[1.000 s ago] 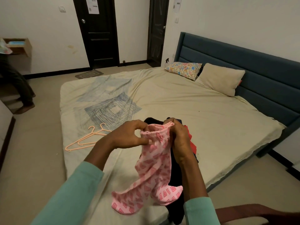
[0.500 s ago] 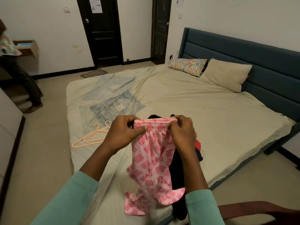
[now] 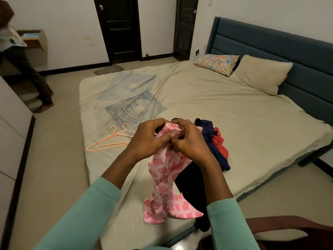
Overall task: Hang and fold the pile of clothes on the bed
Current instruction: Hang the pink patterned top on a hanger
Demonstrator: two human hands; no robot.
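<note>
Two hands meet above the near edge of the bed [image 3: 225, 105] in the head view: yours, both in mint-green sleeves. Your left hand [image 3: 148, 139] and your right hand [image 3: 190, 142] touch each other with fingers curled, and together they bunch the top of a pink patterned garment [image 3: 164, 179]. Your left thumb pinches the cloth against your fingers, and your right fingers fold round the gathered band. The rest of the garment hangs twisted below your wrists, and its lower end spreads on the sheet near the bed's edge.

You have the pile of clothes on the bed just behind and to the right of your hands. It shows a navy piece [image 3: 210, 138], a red piece [image 3: 220, 147] touching it, and a black garment [image 3: 192, 184] that runs under your right forearm and drapes over the mattress edge. Two peach hangers [image 3: 111, 139] lie flat on the sheet to the left of your left hand, overlapping, hooks pointing away from you.

Farther off, a floral pillow [image 3: 217, 64] and a beige pillow [image 3: 261, 73] sit side by side against the blue headboard [image 3: 270, 40]. A spray bottle [image 3: 197, 54] stands beyond the floral pillow. Two dark doors [image 3: 119, 27] stand in the far wall, with a small mat [image 3: 109, 69] before the left one. At the left edge another person [image 3: 23, 69] stands beside a wall shelf [image 3: 34, 39]; you see only legs and part of a top.
</note>
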